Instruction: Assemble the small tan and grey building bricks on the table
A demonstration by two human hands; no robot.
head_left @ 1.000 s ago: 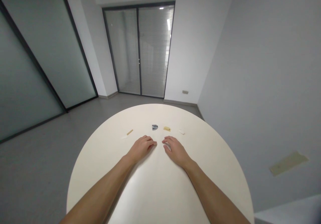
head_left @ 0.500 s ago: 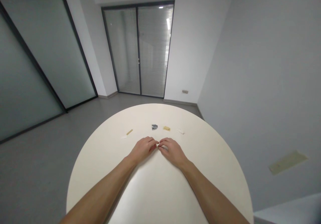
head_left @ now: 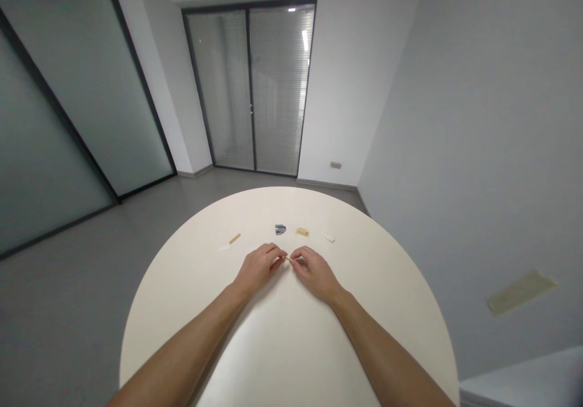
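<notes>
My left hand (head_left: pixel 259 265) and my right hand (head_left: pixel 312 269) meet at the middle of a round white table (head_left: pixel 282 346). Both are closed in a pinch on one small tan piece (head_left: pixel 288 259) held between their fingertips, just above the tabletop. The piece is too small to name. Beyond the hands lie a small grey block (head_left: pixel 280 229), a yellowish flat piece (head_left: pixel 302 232), a white piece (head_left: pixel 328 237) to the right, and a tan strip (head_left: pixel 234 239) with a white bit (head_left: pixel 225 248) to the left.
Grey floor surrounds the table. A glass sliding door (head_left: pixel 250 91) stands at the far wall and frosted glass panels (head_left: pixel 68 109) run along the left. A grey wall (head_left: pixel 478 152) closes the right side.
My hands came together from a small gap, and their fingertips have closed on the small tan piece. The loose pieces on the table have not moved.
</notes>
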